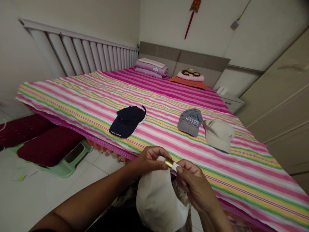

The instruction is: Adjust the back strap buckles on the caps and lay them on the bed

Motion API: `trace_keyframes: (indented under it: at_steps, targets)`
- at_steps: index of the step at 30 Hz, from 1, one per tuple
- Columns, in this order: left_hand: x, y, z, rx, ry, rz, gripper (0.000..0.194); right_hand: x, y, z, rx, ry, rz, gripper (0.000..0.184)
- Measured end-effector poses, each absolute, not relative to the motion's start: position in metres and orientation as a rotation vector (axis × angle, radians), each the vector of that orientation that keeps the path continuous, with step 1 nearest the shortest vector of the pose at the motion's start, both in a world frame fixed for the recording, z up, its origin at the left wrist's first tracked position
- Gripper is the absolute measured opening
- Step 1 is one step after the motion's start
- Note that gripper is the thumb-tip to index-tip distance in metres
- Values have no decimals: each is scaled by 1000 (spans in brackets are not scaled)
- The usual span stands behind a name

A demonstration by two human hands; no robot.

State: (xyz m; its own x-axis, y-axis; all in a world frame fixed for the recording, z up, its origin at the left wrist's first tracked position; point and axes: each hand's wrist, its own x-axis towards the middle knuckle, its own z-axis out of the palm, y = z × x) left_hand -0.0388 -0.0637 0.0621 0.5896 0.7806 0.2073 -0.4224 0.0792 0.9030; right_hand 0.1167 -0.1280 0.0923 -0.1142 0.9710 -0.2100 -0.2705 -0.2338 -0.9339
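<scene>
A white baseball cap hangs below my two hands, over my lap at the bed's near edge. Its back strap runs between my hands and carries a gold metal buckle. My left hand pinches the strap on the buckle's left side, thumb below and fingers above. The strap's white end is gripped by my right hand, thumb and index finger pressed together just right of the buckle. On the bed beyond lie a navy cap at left, a grey cap with white lettering, and a beige cap at right.
A striped sheet covers the bed. Folded purple bedding and a pink folded item rest near the headboard. Green stools with dark red tops stand at left. A wardrobe borders the right side.
</scene>
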Motion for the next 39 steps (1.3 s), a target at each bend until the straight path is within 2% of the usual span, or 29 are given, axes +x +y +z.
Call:
trace_keyframes:
  at_steps: [39]
  targets:
    - [-47,-68,72,1221,460,999,23,101,-121,101,-1159,-983,1454,24]
